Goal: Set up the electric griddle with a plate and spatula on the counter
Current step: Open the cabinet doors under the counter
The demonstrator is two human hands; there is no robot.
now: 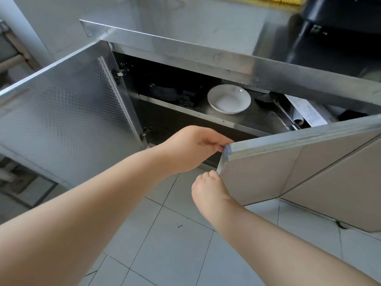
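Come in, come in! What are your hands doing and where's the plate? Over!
Left hand and right hand both grip the right cabinet door's edge. White plate sits on the shelf inside. Nothing blocks the plate.

Both hands, left hand [193, 149] and right hand [208, 187], grip the right cabinet door [299, 172]; a white plate [228, 101] sits inside.

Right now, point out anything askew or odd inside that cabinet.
Nothing stands out. The white plate sits flat on the shelf; both hands, left hand and right hand, grip the right door edge.
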